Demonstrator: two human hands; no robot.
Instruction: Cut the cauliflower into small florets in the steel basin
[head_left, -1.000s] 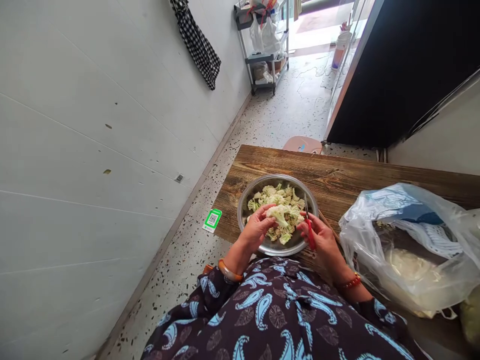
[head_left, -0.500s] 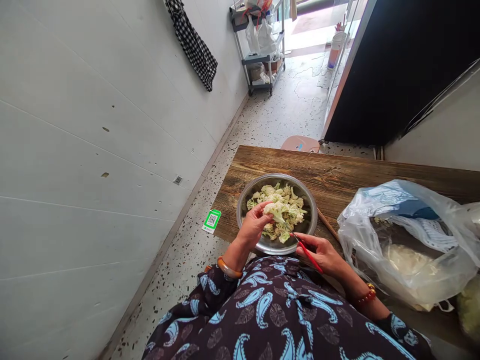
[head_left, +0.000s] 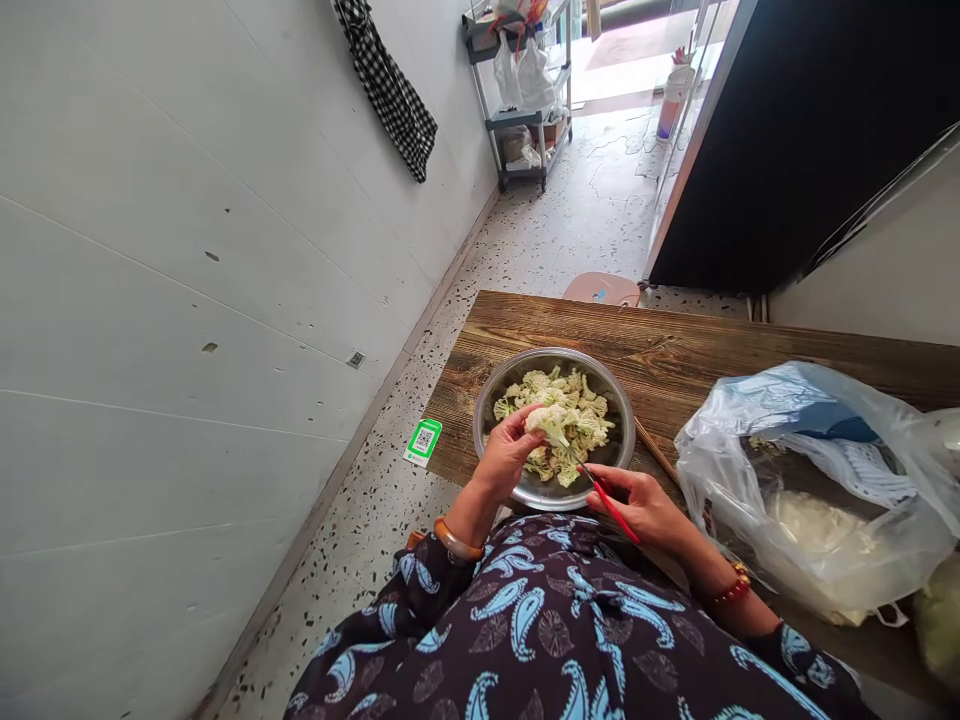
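My left hand [head_left: 511,448] pinches a pale cauliflower floret [head_left: 550,425] above a round metal bowl [head_left: 480,425]. In my right hand [head_left: 637,505] is a small knife [head_left: 616,512] with a straight red handle. Its thin blade points up and left, and the tip is at the stem side of the held floret; whether it cuts in, I cannot tell. Several cut cauliflower florets [head_left: 592,425] lie in the bowl beneath both hands. The bowl stands on a dark wooden table [head_left: 555,320], close to my body.
Right of the bowl, a large clear plastic bag [head_left: 817,500] lies open with pale contents. Brown chopsticks [head_left: 656,450] lie between bag and bowl. A green code card [head_left: 424,442] is at the table's left edge. Beyond are a pink stool [head_left: 600,288] and a shelf cart [head_left: 517,120].
My right hand has shifted slightly up and left, bringing the knife blade to the floret. My left hand keeps hold of the floret, which has tilted a little.
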